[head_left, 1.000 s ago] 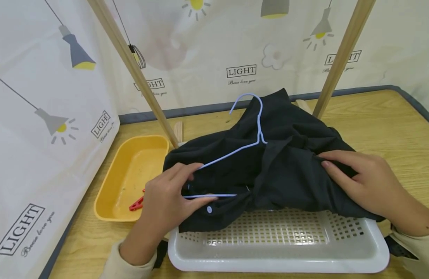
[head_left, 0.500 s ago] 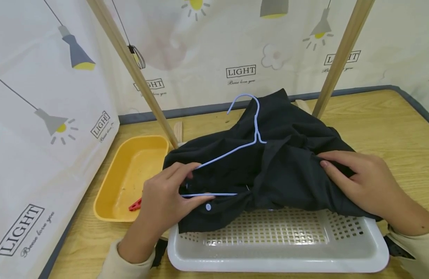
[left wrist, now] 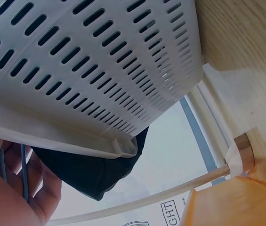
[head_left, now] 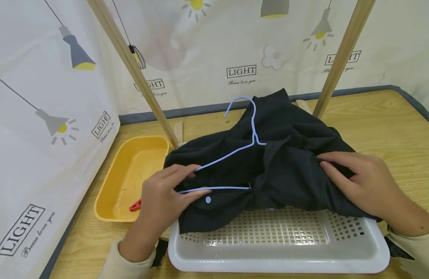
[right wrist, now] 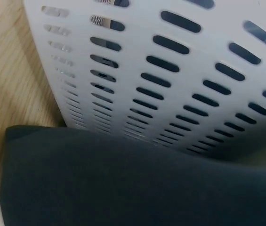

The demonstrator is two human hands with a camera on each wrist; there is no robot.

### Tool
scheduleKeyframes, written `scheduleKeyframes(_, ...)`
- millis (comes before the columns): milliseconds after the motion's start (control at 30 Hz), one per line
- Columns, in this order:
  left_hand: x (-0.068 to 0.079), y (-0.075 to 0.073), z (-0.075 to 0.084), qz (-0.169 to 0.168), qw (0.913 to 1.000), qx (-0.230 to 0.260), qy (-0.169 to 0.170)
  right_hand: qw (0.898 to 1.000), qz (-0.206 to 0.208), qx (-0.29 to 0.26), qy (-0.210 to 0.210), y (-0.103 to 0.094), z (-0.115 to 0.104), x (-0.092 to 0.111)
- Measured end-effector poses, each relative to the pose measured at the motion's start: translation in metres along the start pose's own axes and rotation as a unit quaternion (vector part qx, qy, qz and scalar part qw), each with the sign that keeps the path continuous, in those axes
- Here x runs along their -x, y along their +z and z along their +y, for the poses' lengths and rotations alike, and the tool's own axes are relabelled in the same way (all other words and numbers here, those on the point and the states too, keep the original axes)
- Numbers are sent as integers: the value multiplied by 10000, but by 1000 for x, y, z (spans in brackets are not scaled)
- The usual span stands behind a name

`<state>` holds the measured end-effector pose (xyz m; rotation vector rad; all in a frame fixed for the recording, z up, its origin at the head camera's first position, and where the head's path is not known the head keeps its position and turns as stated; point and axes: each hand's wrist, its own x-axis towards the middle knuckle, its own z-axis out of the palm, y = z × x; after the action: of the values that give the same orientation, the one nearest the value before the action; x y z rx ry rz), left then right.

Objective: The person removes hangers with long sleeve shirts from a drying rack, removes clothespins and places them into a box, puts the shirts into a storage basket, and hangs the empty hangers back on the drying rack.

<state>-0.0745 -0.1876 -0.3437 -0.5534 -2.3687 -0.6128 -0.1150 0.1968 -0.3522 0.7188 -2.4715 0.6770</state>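
A light-blue clothes hanger (head_left: 224, 158) lies over a crumpled black shirt (head_left: 294, 170), its hook pointing away. My left hand (head_left: 163, 195) holds the hanger's left end, with the fingers at the upper arm and the thumb along the lower bar. The hanger's right part is hidden inside the shirt. On the right, my right hand (head_left: 364, 182) pinches a fold of the black cloth between thumb and fingers. A pale button (head_left: 208, 200) shows below the lower bar. In the left wrist view, the left hand (left wrist: 17, 188) is around two hanger wires beside the basket.
Beneath the shirt stands a white perforated basket (head_left: 279, 264). A yellow tray (head_left: 106, 190) at the left holds a red clothespin (head_left: 135, 204). Two wooden poles, the left pole (head_left: 134, 73) and right pole (head_left: 343, 58), rise behind. A printed sheet (head_left: 207, 46) backs the table (head_left: 403, 128).
The hanger's hook has shifted left and slightly down, while its lower bar has risen. My left hand has moved a little left with it. The right hand has stayed almost still.
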Motion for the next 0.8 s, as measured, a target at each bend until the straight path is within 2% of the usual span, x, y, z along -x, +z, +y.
scheduleKeyframes(233,0,1,1,-127,9997,110,-204,10000,32,-9,-16,1,0,0)
scheduleKeyframes(433,0,2,1,-452,9985,-188,-265,10000,52,-26,-57,1,0,0)
scheduleKeyframes(600,3,4,1,-663,9965,-459,-204,9999,48,-2,-91,2,1,1)
scheduleKeyframes(800,3,5,2,-656,9951,-740,-64,9999,83,35,-145,3,2,1)
